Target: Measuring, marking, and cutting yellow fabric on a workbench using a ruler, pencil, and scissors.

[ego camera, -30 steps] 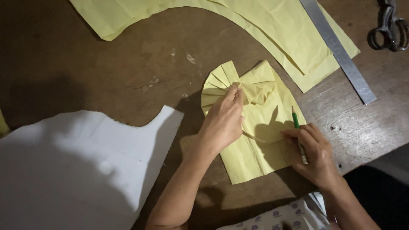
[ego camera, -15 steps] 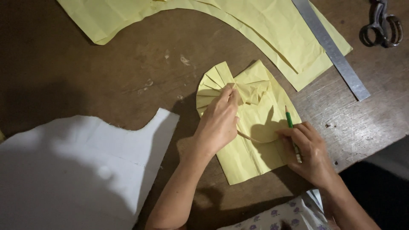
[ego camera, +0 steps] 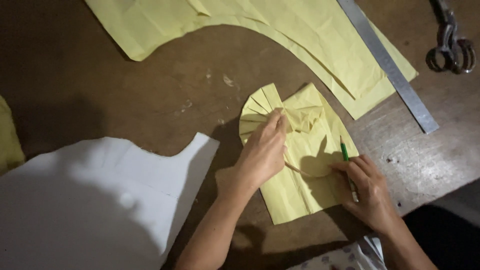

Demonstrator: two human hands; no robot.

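Head view: pleated yellow paper piece (ego camera: 300, 165) lies flat on the table (ego camera: 125, 110). Left hand (ego camera: 262, 152) pinches its fanned pleats, fingers closed on the folds. Right hand (ego camera: 370, 192), just right of it, closed on a green pencil (ego camera: 348, 167). Judgement: keep the pleats pinned firmly while marking. Steel ruler (ego camera: 390, 65) and scissors (ego camera: 450, 47) lie well beyond.

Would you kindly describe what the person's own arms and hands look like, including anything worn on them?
Both arms are bare from the lower edge of the picture to the wrist, with no sleeves in view. The left hand and right hand wear no gloves, and no rings, watch or bracelets show. The fingers are bare; dim light hides finer detail.
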